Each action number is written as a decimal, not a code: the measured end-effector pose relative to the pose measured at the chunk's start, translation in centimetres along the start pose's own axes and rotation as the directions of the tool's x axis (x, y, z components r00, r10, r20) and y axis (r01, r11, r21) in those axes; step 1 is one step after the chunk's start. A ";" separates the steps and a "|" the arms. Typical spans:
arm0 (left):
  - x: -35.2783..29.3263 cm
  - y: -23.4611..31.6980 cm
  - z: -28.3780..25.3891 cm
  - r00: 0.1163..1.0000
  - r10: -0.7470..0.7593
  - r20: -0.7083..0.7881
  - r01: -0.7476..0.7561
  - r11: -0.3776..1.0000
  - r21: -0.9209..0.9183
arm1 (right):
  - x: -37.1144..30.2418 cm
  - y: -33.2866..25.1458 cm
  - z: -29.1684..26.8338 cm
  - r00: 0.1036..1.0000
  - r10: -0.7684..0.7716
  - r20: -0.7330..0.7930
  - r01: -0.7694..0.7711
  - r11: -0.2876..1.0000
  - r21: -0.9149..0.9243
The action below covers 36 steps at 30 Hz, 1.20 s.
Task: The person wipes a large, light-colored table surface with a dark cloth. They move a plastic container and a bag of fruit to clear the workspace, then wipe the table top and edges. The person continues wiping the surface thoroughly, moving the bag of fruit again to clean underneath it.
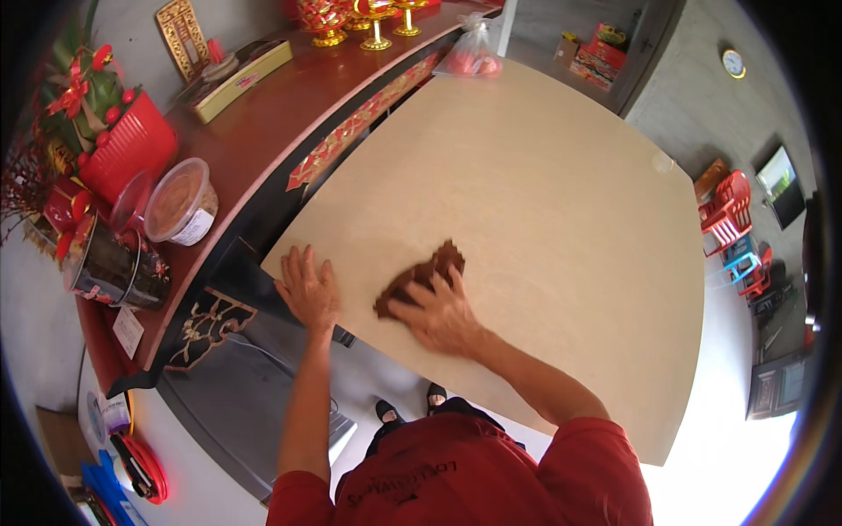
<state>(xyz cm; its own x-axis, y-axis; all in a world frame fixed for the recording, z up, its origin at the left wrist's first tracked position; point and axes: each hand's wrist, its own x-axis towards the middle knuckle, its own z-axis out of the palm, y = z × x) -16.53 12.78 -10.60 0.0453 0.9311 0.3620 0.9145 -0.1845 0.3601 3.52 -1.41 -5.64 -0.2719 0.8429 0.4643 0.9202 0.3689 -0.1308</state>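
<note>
My right hand (pixel 441 317) presses a crumpled dark brown cloth (pixel 419 279) against a large beige tabletop (pixel 561 210), near its front left part. Its fingers lie over the cloth and cover some of it. My left hand (pixel 309 289) rests at the table's left corner with fingers spread and nothing in them. Between the two hands is a short stretch of bare board.
Along the left runs a dark red altar table (pixel 263 123) with carved trim. On it stand a round plastic tub (pixel 181 202), a red pot (pixel 132 149) and gold stands (pixel 375 33). A knotted plastic bag (pixel 472 54) lies at the far edge. Red chairs (pixel 730 210) stand right.
</note>
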 end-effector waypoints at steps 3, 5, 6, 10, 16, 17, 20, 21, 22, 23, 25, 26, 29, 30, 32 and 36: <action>0.4 0.2 -0.4 0.996 -0.041 0.078 0.038 0.998 0.040 | -4.4 -1.5 -4.5 0.990 -0.068 0.125 0.056 0.994 0.098; 0.5 0.9 -0.6 0.986 -0.073 0.151 0.066 0.996 0.055 | -7.1 -1.0 -5.8 0.981 -0.060 0.186 0.049 0.997 0.062; 0.3 1.5 -0.6 0.989 -0.077 0.128 0.068 0.995 0.076 | -7.4 -0.1 -6.1 0.979 -0.041 0.201 0.028 0.997 0.065; -0.5 2.9 -0.5 0.994 -0.062 0.088 0.050 0.990 0.134 | -5.2 4.9 -4.6 0.986 0.021 0.164 -0.033 0.997 0.066; -0.6 2.8 -0.6 0.995 -0.066 0.077 0.053 0.985 0.164 | -0.1 14.0 -0.2 0.989 0.140 0.044 -0.139 0.990 -0.029; -0.6 2.7 -0.5 0.994 -0.073 0.077 0.060 0.985 0.161 | 0.4 15.5 0.3 0.981 0.186 0.046 -0.185 0.982 -0.043; -0.8 2.3 -0.6 0.998 -0.055 0.043 0.049 0.990 0.134 | 2.8 19.3 0.6 0.930 0.343 0.133 -0.332 0.938 -0.098; -0.8 2.4 -0.9 0.997 -0.061 0.047 0.055 0.991 0.118 | 3.3 20.7 0.8 0.919 0.374 0.124 -0.358 0.924 -0.135; -0.7 2.6 -1.1 0.997 -0.064 0.049 0.059 0.993 0.101 | 3.9 22.1 0.7 0.888 0.432 0.157 -0.409 0.899 -0.160; -0.6 2.8 -1.2 0.996 -0.066 0.052 0.062 0.995 0.084 | 4.1 23.9 1.2 0.874 0.465 0.139 -0.443 0.882 -0.160; -0.6 2.7 -1.3 0.997 -0.069 0.038 0.066 0.995 0.077 | 5.1 26.2 1.5 0.833 0.541 0.117 -0.526 0.839 -0.138; -0.7 2.7 -1.3 0.997 -0.068 0.032 0.065 0.995 0.072 | 5.4 26.7 1.4 0.800 0.589 0.116 -0.578 0.807 -0.119; -0.5 2.4 -0.8 0.999 -0.051 0.015 0.049 0.996 0.075 | 4.6 27.0 0.7 0.787 0.606 0.117 -0.598 0.795 -0.101; -0.5 2.3 -0.7 0.999 -0.050 0.008 0.049 0.996 0.075 | 3.9 27.0 0.5 0.794 0.597 0.114 -0.589 0.802 -0.101; -0.5 2.0 -0.3 0.999 -0.038 -0.002 0.038 0.997 0.072 | 1.2 26.4 -0.2 0.834 0.533 0.141 -0.524 0.846 -0.099; -0.5 1.7 0.4 0.999 -0.039 -0.018 0.040 0.992 0.121 | -5.0 21.7 -2.7 0.884 0.432 0.176 -0.428 0.902 -0.066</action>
<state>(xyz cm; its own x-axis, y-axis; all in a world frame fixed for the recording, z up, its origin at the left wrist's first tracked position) -14.89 12.12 -10.50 0.0029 0.9318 0.3629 0.9574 -0.1074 0.2680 25.66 1.32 -8.42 0.1079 0.9738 0.2001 0.9645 -0.0538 -0.2584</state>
